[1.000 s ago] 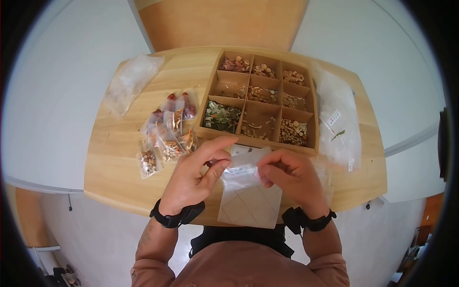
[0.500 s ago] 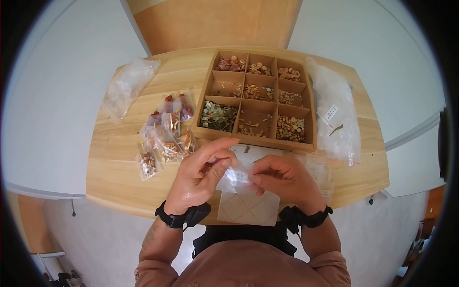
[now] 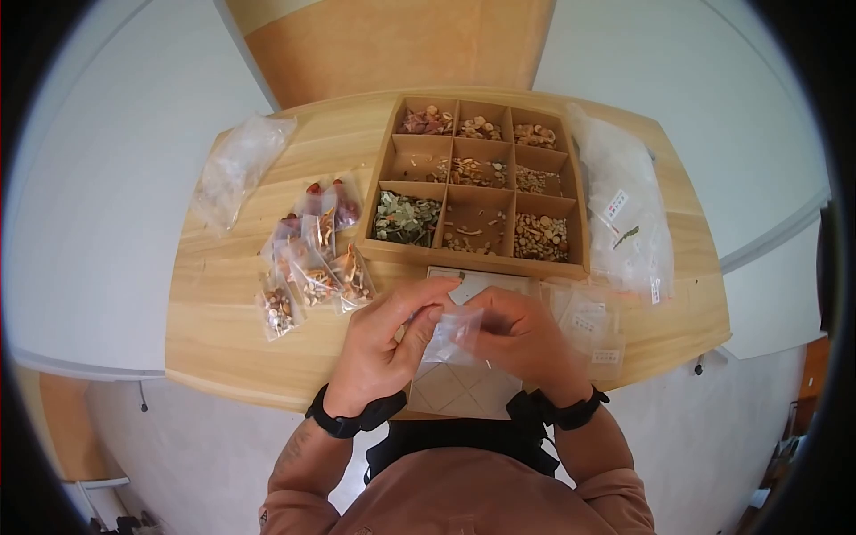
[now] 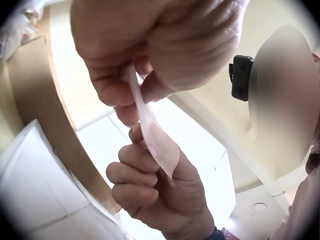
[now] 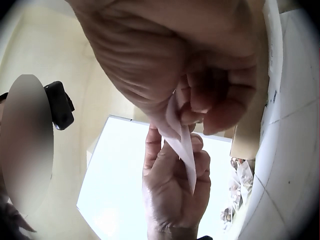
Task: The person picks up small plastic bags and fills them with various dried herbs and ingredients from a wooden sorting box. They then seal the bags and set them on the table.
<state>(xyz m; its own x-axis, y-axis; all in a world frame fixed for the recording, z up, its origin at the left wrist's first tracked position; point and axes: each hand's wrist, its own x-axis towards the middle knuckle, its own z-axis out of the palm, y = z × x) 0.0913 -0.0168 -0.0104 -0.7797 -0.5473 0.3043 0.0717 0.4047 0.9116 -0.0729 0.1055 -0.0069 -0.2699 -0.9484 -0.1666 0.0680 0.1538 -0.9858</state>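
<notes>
In front of the divided box, my left hand pinches one edge of a small clear plastic bag between thumb and fingers. My right hand grips the opposite edge, its fingers curled and slightly blurred. Seen from the left wrist, the bag spans the two hands as a thin, pale, flattish sheet. The right wrist view has it edge-on too, the bag caught between both sets of fingers. Beneath the hands lies a pale board with crossing lines.
Behind the hands stands a cardboard box with compartments of dried leaves, slices and seeds. Filled small bags are piled left, near a large plastic bag. Right are labelled small bags and another large bag. A leaf bit lies near the box.
The bag has turned and creased between the fingers, its printed label less visible now. Both hands have shifted slightly, and the labelled small bags at right are more exposed.
</notes>
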